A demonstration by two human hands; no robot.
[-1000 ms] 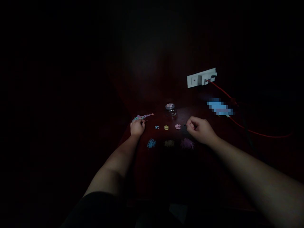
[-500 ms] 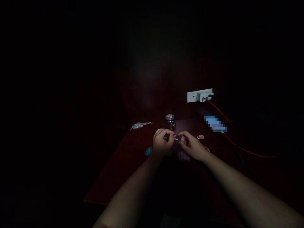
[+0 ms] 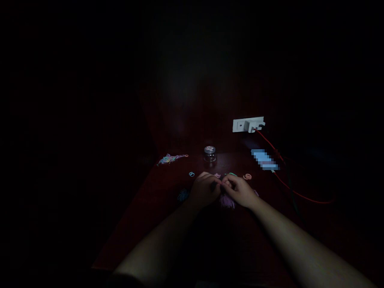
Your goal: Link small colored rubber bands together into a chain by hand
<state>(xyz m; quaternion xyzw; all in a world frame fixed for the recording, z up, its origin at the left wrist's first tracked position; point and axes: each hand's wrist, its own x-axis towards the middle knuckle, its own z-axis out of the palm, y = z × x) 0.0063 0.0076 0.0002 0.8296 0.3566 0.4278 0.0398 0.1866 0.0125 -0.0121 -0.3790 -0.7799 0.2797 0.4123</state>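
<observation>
My left hand [image 3: 205, 189] and my right hand [image 3: 240, 190] meet over the table with fingertips pinched together. Whatever is between them is too small and dark to make out. A pile of purple hair ties [image 3: 227, 201] lies just below my fingers. Beyond my fingertips are a few pink hair ties [image 3: 217, 175] and a green hair tie [image 3: 232, 174]. Orange hair ties [image 3: 247, 176] rest right of my right hand. Left of my left hand are a dark blue pile of hair ties [image 3: 183, 195] and light blue hair ties [image 3: 191, 174].
A lidded clear jar [image 3: 210, 155] stands behind my hands. A mixed heap of coloured hair ties [image 3: 170, 159] lies at the far left of the dark red table [image 3: 144, 224]. At right are a blurred-out phone [image 3: 264, 159], a red cable [image 3: 300, 193] and a wall socket [image 3: 239, 125].
My hands have come together from slightly apart, fingertips now touching. Light blue, pink and green hair ties now show around them. The whole view has shifted a little.
</observation>
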